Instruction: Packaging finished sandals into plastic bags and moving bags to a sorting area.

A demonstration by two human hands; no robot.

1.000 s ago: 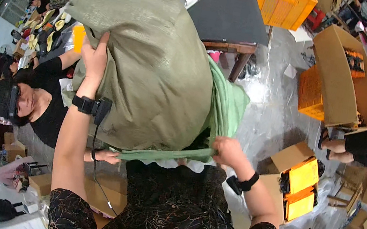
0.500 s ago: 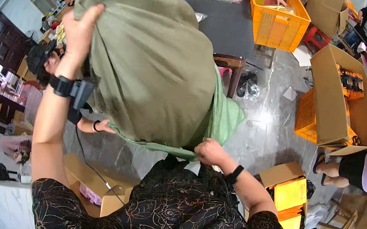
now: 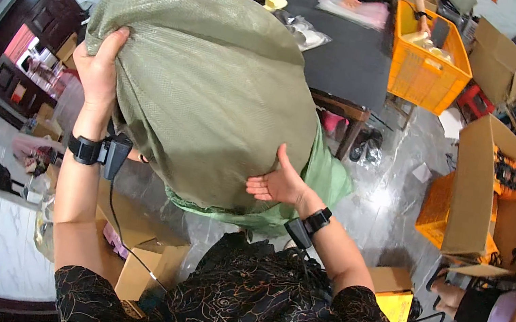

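A large, bulging olive-green woven sack (image 3: 216, 85) fills the space before me, tilted up to the left. My left hand (image 3: 100, 68) grips a gathered fold at its upper left, thumb on top. Against the sack's lower right side my right hand (image 3: 281, 180) lies open, fingers stretched and thumb up. A lighter green woven sack (image 3: 327, 180) shows beneath and to the right of the olive one, its edge running round the lower end. What fills the sacks is hidden.
A dark table (image 3: 353, 53) stands ahead, with clear plastic bags (image 3: 354, 9) on it. Beyond its right end is a yellow crate (image 3: 430, 67). An open carton (image 3: 493, 195) stands at right, another carton (image 3: 148, 273) at lower left. Co-workers stand at the far side and right.
My right hand has let go of the light green sack's rim and opened against the olive sack. The other person's hand at the rim's left is no longer visible there.
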